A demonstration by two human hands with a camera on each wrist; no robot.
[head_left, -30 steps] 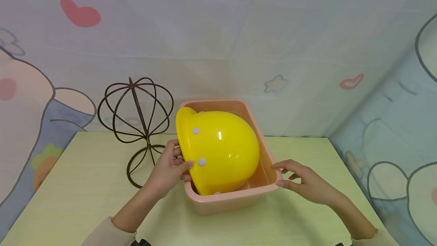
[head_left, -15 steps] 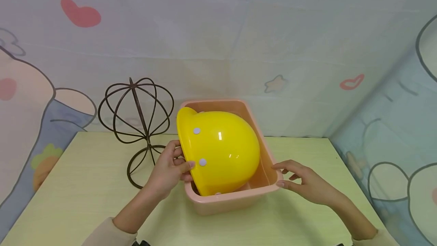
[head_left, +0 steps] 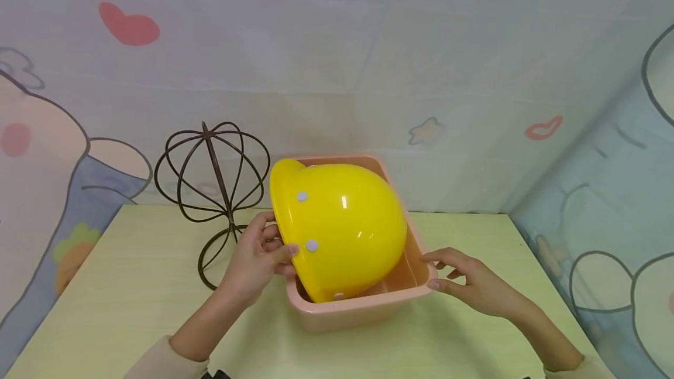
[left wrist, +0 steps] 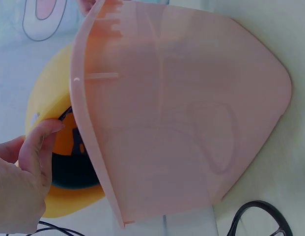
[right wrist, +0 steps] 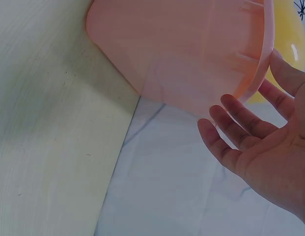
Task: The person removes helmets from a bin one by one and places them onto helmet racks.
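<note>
A yellow hard hat lies on its side in a pink plastic bin, its brim toward the left. My left hand grips the brim, thumb on the outer face and fingers behind the edge. In the left wrist view, the same hand holds the brim beside the hat's dark and orange inside. My right hand pinches the bin's near right corner between thumb and index finger. The right wrist view shows that hand at the bin's rim, its other fingers loosely bent.
A dark wire stand with a round cage top stands left of the bin, close to my left hand. A printed cloth wall rises behind the pale table, another on the right. Thin black cables show in the left wrist view.
The hard hat has risen slightly in the bin and tipped a little with my left hand. My right hand stays at the bin's corner. The head view has shifted slightly.
</note>
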